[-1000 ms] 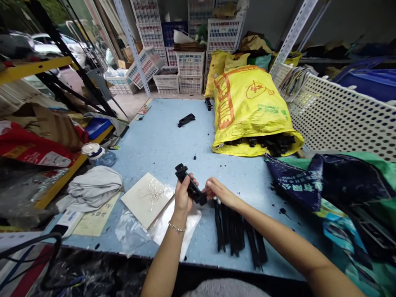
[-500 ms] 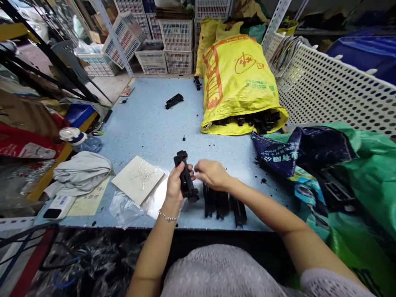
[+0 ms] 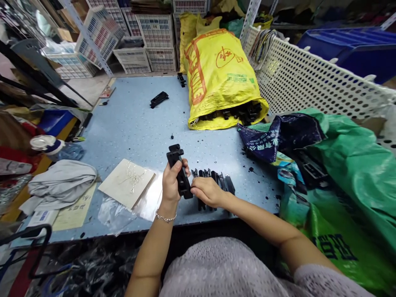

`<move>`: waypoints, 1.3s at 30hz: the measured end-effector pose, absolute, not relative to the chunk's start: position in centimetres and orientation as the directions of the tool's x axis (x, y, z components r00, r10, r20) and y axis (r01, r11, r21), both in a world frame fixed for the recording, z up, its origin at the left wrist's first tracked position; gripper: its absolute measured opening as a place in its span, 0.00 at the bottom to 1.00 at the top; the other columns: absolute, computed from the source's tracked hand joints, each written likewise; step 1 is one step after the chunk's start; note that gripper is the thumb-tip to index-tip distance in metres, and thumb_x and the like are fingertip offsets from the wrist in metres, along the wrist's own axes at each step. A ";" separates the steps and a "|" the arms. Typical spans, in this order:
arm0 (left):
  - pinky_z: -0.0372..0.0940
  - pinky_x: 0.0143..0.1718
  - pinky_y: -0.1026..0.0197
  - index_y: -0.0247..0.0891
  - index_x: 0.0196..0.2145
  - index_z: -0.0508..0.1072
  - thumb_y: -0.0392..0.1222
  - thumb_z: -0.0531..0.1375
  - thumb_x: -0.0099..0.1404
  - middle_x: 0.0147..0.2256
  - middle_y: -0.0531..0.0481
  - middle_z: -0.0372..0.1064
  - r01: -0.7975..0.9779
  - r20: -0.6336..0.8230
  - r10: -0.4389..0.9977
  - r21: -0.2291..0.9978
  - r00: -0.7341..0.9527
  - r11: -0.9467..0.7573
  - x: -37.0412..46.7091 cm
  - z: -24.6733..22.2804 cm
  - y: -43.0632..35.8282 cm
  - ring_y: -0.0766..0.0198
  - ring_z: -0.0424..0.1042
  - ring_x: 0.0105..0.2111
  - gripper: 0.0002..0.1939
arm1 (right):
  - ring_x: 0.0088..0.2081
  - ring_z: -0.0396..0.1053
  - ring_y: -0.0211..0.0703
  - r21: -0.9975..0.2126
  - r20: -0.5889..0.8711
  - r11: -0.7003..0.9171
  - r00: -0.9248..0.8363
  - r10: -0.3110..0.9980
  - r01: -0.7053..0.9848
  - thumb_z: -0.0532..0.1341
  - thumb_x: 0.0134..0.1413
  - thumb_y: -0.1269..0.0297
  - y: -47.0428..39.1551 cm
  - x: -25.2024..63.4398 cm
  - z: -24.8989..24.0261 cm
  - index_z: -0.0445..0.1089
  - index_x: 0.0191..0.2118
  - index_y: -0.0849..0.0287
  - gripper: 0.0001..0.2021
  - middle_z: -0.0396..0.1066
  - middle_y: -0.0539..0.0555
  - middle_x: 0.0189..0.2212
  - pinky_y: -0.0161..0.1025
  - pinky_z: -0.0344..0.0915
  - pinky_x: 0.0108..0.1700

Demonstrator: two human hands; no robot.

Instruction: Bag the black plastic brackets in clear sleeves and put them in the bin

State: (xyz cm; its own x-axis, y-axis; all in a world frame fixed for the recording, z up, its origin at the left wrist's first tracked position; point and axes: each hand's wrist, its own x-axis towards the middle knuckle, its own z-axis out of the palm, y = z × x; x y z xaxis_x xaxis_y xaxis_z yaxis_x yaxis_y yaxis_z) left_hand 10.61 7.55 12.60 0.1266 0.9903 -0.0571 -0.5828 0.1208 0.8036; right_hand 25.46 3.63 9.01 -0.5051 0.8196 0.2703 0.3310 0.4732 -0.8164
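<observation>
My left hand point(image 3: 170, 181) is closed around a long black plastic part point(image 3: 185, 186), holding it tilted above the table with the thumb along its side. My right hand point(image 3: 209, 192) has its fingers pinched together at the lower end of that part; whatever sits between the fingertips is too small or hidden to make out. Just behind and beside the right hand, several similar black parts point(image 3: 229, 184) lie in a row, some of them partly covered by the hand. A flat pale board point(image 3: 119, 181) with a scatter of thin, shiny small pieces point(image 3: 134, 180) lies left of my left hand.
A yellow woven sack point(image 3: 221, 78) full of black parts lies open at the back right. Green bags point(image 3: 349, 165) cover the right side, before a white perforated panel point(image 3: 309, 74). A loose black part point(image 3: 159, 99) lies far back. Grey cloth point(image 3: 62, 181) is at the left.
My right hand has moved down from beside the upper half of the black part to its lower end. The view has shifted, so the row of parts shows more fully.
</observation>
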 end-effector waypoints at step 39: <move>0.31 0.70 0.48 0.33 0.70 0.40 0.43 0.55 0.65 0.71 0.37 0.34 0.367 -0.291 0.943 0.904 0.159 0.217 10.3 2.4 5.1 0.50 0.33 0.71 0.41 | 0.68 0.45 0.61 -0.396 0.091 0.206 -0.185 0.978 0.895 0.58 0.61 0.60 -0.7 31.5 5.0 0.65 0.61 0.52 0.22 0.52 0.59 0.68 0.64 0.42 0.66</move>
State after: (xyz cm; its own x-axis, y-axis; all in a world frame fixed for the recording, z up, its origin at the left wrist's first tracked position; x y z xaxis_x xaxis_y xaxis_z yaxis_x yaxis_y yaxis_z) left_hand 10.29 5.09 2.40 0.1594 0.9432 -0.2915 0.3672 0.2174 0.9044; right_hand 31.50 -0.70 5.03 -0.1852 0.9785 0.0910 0.8949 0.2062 -0.3959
